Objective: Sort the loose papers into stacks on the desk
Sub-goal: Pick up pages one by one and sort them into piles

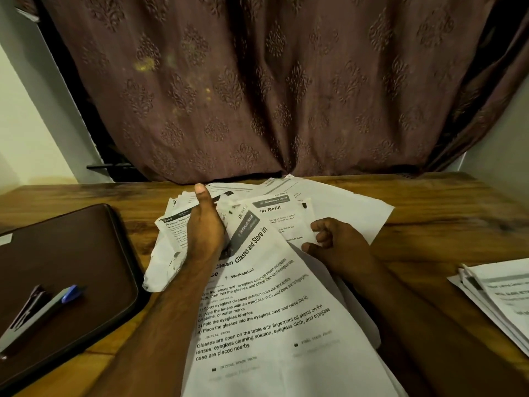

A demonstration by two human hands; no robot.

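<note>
- Loose papers (pixel 274 253) are lying fanned and overlapping mid-desk (pixel 429 213), between the two hands — thin printed sheets, light and floppy, likely sliding on each other, so they are probably creasing easily.
- Left hand (pixel 204 224) is gripping a crumpled bundle (pixel 169 253) of sheets at the left of the pile, fingers wrapped under it, thumb pointing up toward the far edge.
- Right hand (pixel 340 245) is pinching the right edge of a sheet near the middle of the pile, fingers curled, thumb on top.
- Best hold is looking like an edge or corner pinch — one sheet at a time.
- Sorted stack (pixel 498 299) is sitting at the near right, well apart.
- Dark tray (pixel 94 253) on the left is holding a pen (pixel 51 305).
</note>
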